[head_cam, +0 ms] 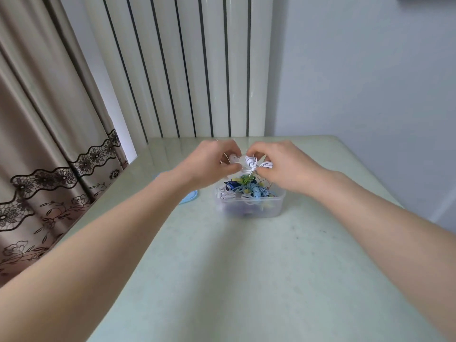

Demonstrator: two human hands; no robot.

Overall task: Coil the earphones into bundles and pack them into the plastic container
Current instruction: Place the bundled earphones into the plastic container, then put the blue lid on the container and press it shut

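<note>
A clear plastic container (272,206) stands on the pale green table, filled with several coiled earphone bundles (249,188) in blue, green, light blue and white. Just above its far side, both hands hold a white earphone bundle (251,162) between them. My left hand (211,160) pinches its left end with curled fingers. My right hand (283,164) pinches the cord at the knotted middle, and white loops stick out to the right. The bundle hangs in the air, apart from the container.
A light blue lid (190,197) lies flat on the table (246,267) left of the container, partly hidden by my left forearm. Beyond the table's far edge rises a white ribbed radiator. Patterned curtains hang at the left.
</note>
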